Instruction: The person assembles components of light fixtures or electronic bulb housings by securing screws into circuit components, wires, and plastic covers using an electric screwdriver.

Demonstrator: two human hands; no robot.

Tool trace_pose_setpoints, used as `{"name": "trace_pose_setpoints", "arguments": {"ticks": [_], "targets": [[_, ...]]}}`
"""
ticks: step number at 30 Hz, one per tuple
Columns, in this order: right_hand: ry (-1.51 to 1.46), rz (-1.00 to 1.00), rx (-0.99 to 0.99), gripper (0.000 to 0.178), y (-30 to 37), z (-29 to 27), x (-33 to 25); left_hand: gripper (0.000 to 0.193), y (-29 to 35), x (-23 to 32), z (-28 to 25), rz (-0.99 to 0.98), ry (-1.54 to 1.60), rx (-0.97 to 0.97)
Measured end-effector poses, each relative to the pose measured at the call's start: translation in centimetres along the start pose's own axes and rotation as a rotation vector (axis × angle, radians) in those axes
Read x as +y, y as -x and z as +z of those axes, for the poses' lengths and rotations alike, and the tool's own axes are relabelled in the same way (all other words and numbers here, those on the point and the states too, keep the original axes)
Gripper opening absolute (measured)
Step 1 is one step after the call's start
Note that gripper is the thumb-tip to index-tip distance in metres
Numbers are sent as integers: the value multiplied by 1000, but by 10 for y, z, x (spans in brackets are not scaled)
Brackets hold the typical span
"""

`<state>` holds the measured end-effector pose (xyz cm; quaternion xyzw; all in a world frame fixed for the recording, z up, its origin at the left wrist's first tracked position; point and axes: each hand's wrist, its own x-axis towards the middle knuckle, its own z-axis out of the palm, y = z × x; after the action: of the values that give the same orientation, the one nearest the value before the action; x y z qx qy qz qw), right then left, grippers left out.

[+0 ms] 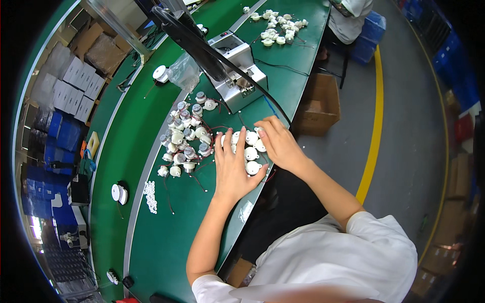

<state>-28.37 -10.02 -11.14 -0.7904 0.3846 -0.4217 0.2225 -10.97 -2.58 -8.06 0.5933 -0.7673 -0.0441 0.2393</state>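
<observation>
White shirt (333,262): fills the near edge, its sleeves ending above both elbows.
Left arm: bare, reaching far from the near edge, nearly straight at the wrist.
Left hand (235,174): palm down, fingers spread and pointing far, thumb out to the right; unclenched along the left side of the white parts.
Right hand (283,146): comes in from the near right, fingers together and bent leftward, tips at the parts' far right; whether it grips one, I cannot tell.
White round parts (251,153): grouped between the hands on the green table (166,242), near its right edge.
Capped parts (184,129): heaped just left of them.
Metal machine (242,83): stands farther off.
</observation>
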Motion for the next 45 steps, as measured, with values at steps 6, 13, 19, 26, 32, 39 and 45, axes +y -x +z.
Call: {"name": "trace_pose_setpoints", "arguments": {"ticks": [6,13,19,26,32,39,45], "targets": [[-178,122,-164,29,-2,-29,-4,109,15,-16,-1,-5,127,18],[-77,16,-98,30,1,-22,-6,123,14,-2,-16,-34,74,8],[-154,122,15,36,4,-19,2,117,-2,34,-15,11,-178,-71],[-254,134,188,40,-37,-29,1,108,-12,27,-3,52,-182,-146],[-409,25,175,45,-104,-24,-27,102,-8,19,-6,145,-158,-175],[-324,-396,274,68,-201,-13,-43,108,-13,24,-5,105,-134,-209],[-560,-217,41,69,-217,3,-58,106,-15,20,-6,138,-122,-200]]}}
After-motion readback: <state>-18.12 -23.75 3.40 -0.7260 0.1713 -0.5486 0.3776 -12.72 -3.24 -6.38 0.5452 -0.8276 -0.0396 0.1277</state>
